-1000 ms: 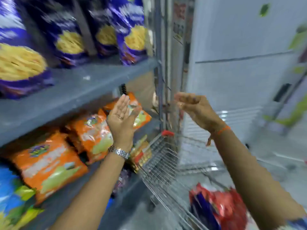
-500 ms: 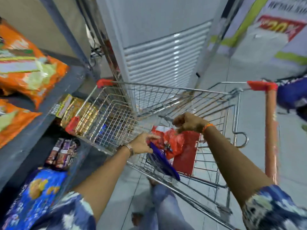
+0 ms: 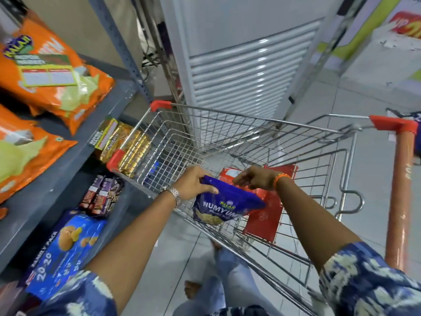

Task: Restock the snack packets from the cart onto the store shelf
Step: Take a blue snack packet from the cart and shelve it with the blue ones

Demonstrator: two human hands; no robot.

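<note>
A blue snack packet point(image 3: 224, 204) hangs over the near side of the wire cart point(image 3: 250, 133). My left hand point(image 3: 193, 185) grips its top left corner. My right hand point(image 3: 255, 179) hovers at the packet's top right edge with fingers loosely spread, and I cannot tell whether it touches. Red packets point(image 3: 268, 215) lie in the cart under the blue one. The grey store shelf point(image 3: 75, 151) runs along the left, holding orange packets point(image 3: 52, 71).
Lower shelves at left carry gold biscuit packs point(image 3: 129, 151), small dark packs point(image 3: 102, 195) and a blue family pack point(image 3: 63, 249). The cart's orange handle point(image 3: 398, 201) stands at right. A white louvred cabinet point(image 3: 246, 71) rises behind the cart. My legs are on the tiled floor below.
My view has dropped from the shelf to the cart. Both hands went down into the cart, and my left hand has lifted the blue packet up off the red ones.
</note>
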